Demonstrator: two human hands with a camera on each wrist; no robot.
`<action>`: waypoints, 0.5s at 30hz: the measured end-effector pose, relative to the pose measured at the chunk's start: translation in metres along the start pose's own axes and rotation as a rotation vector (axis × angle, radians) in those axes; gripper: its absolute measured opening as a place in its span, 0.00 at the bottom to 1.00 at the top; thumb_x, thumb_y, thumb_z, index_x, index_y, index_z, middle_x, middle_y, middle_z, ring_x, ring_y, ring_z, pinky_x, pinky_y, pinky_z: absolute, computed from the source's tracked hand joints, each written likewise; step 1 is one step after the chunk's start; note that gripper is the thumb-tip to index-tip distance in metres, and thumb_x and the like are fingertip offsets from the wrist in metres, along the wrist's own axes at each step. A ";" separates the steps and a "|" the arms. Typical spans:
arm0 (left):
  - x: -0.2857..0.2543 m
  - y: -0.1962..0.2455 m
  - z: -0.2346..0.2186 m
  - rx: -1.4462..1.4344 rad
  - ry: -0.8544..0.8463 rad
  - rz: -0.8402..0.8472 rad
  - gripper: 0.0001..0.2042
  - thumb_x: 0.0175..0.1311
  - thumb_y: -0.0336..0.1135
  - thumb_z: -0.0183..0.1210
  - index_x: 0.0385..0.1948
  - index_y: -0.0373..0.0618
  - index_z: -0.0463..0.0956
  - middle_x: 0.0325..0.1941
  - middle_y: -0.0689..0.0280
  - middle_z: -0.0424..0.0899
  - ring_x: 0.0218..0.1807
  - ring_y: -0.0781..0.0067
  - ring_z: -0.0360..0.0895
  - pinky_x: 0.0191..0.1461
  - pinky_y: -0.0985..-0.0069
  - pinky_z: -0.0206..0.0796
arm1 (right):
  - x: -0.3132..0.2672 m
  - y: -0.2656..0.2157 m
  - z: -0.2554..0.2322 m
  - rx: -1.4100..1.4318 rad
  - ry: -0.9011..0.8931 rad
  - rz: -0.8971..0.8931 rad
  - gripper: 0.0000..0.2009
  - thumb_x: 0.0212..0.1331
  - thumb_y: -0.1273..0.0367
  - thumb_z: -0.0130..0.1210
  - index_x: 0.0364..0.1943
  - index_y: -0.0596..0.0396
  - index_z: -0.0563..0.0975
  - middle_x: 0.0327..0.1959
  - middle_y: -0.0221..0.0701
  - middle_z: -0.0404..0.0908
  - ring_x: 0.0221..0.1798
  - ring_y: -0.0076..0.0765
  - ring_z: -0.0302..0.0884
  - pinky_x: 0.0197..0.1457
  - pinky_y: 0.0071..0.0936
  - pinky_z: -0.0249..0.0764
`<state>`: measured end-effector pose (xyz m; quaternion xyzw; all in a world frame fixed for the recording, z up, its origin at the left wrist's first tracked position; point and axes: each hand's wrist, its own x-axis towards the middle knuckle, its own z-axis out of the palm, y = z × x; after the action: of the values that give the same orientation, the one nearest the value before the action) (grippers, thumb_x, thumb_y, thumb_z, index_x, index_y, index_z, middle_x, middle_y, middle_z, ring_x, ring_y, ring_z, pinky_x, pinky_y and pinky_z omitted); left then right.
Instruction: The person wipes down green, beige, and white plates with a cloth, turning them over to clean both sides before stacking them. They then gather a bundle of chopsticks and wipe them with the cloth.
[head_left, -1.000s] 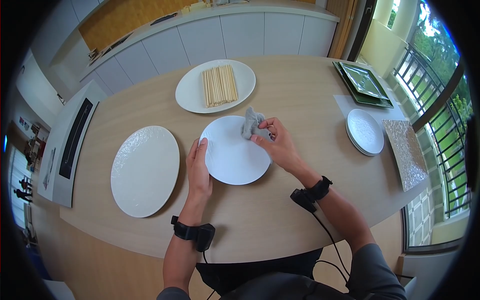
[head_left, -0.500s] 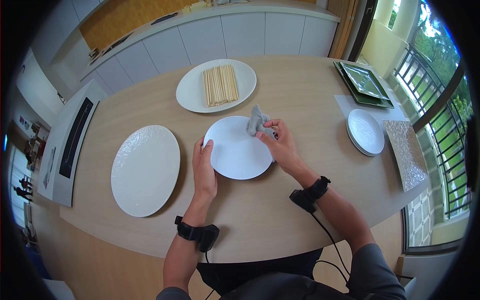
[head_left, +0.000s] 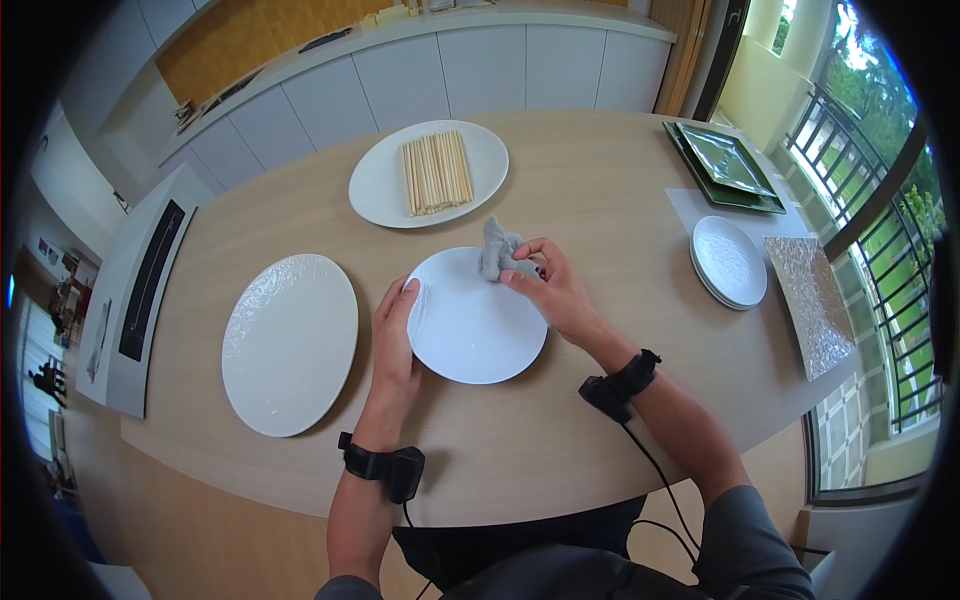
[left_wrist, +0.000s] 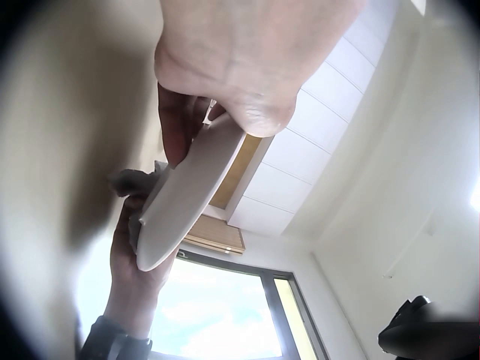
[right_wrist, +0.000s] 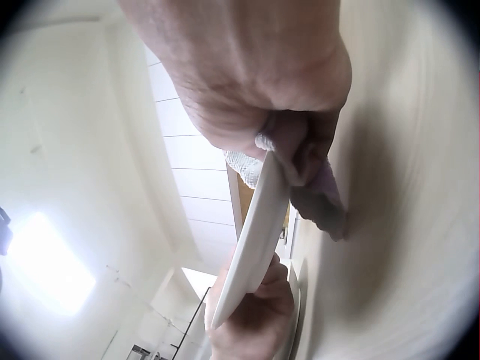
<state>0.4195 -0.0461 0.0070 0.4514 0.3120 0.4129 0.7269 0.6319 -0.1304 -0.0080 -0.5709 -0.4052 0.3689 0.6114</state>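
Observation:
A round white plate (head_left: pixel 476 325) is held above the table between both hands. My left hand (head_left: pixel 394 325) grips its left edge, thumb on the upper face and fingers underneath, as the left wrist view shows. At the far right rim my right hand (head_left: pixel 556 290) pinches a crumpled grey cloth (head_left: pixel 497 252) against the plate. In the right wrist view the cloth (right_wrist: pixel 321 202) wraps over the rim, with part hanging below the plate (right_wrist: pixel 255 232).
An oval white plate (head_left: pixel 290 345) lies at left. Behind, another oval plate (head_left: pixel 375 185) bears a bundle of thin wooden sticks (head_left: pixel 437 173). At right are stacked small white plates (head_left: pixel 729 262), green square plates (head_left: pixel 735 160) and a silvery rectangular plate (head_left: pixel 810 305).
The plate and both hands shifted slightly right and away, then came back left and nearer to the body. The cloth stays at the far right rim throughout.

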 end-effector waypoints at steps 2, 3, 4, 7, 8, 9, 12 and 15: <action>0.001 0.000 -0.003 0.006 -0.029 -0.038 0.18 0.75 0.42 0.51 0.54 0.37 0.75 0.49 0.62 0.82 0.51 0.74 0.80 0.56 0.75 0.70 | 0.001 0.005 0.001 0.014 -0.005 0.002 0.17 0.61 0.68 0.65 0.49 0.52 0.71 0.36 0.29 0.79 0.39 0.21 0.71 0.42 0.24 0.69; 0.002 -0.002 -0.005 -0.036 -0.036 -0.073 0.19 0.75 0.44 0.49 0.55 0.38 0.74 0.50 0.62 0.82 0.52 0.73 0.80 0.58 0.73 0.71 | 0.002 0.008 0.001 0.027 -0.010 0.004 0.17 0.61 0.68 0.65 0.49 0.52 0.71 0.37 0.29 0.79 0.39 0.21 0.71 0.42 0.24 0.70; 0.003 -0.003 -0.006 -0.078 -0.043 -0.109 0.20 0.76 0.46 0.47 0.56 0.39 0.73 0.51 0.63 0.82 0.53 0.71 0.80 0.59 0.72 0.71 | 0.003 0.009 0.001 0.027 -0.011 0.004 0.17 0.61 0.68 0.65 0.49 0.52 0.71 0.37 0.29 0.79 0.39 0.21 0.71 0.42 0.24 0.70; 0.003 -0.008 -0.003 -0.067 0.000 -0.061 0.21 0.76 0.48 0.46 0.56 0.40 0.73 0.52 0.63 0.81 0.54 0.71 0.79 0.60 0.71 0.70 | 0.003 0.012 0.001 0.071 0.030 0.057 0.18 0.61 0.68 0.65 0.50 0.52 0.70 0.39 0.31 0.79 0.39 0.22 0.72 0.41 0.24 0.71; 0.003 -0.008 -0.002 -0.067 0.000 -0.061 0.21 0.76 0.48 0.46 0.56 0.40 0.73 0.52 0.63 0.81 0.54 0.71 0.79 0.60 0.71 0.70 | 0.004 0.013 0.001 0.114 0.055 0.074 0.18 0.60 0.69 0.65 0.50 0.52 0.70 0.40 0.32 0.78 0.39 0.22 0.72 0.39 0.24 0.71; 0.002 -0.008 -0.001 -0.026 0.008 -0.019 0.21 0.76 0.47 0.47 0.57 0.40 0.72 0.53 0.63 0.80 0.55 0.71 0.78 0.61 0.71 0.69 | 0.004 0.014 0.000 0.158 0.080 0.090 0.18 0.60 0.69 0.65 0.51 0.52 0.70 0.40 0.32 0.77 0.39 0.22 0.72 0.38 0.24 0.72; -0.005 -0.005 0.010 0.054 -0.009 0.059 0.21 0.76 0.47 0.48 0.58 0.39 0.70 0.55 0.62 0.78 0.57 0.72 0.75 0.63 0.73 0.65 | 0.009 0.024 -0.002 0.215 0.125 0.117 0.19 0.62 0.71 0.64 0.53 0.54 0.68 0.41 0.33 0.77 0.42 0.25 0.78 0.39 0.24 0.76; -0.008 -0.009 0.016 0.175 -0.034 0.133 0.21 0.77 0.46 0.48 0.59 0.36 0.69 0.56 0.60 0.77 0.58 0.73 0.72 0.64 0.75 0.62 | 0.009 0.020 0.000 0.249 0.159 0.140 0.20 0.62 0.72 0.64 0.54 0.54 0.67 0.43 0.35 0.77 0.41 0.27 0.79 0.38 0.26 0.78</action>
<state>0.4313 -0.0620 0.0058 0.5396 0.3040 0.4238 0.6609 0.6355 -0.1206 -0.0273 -0.5450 -0.2661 0.4115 0.6803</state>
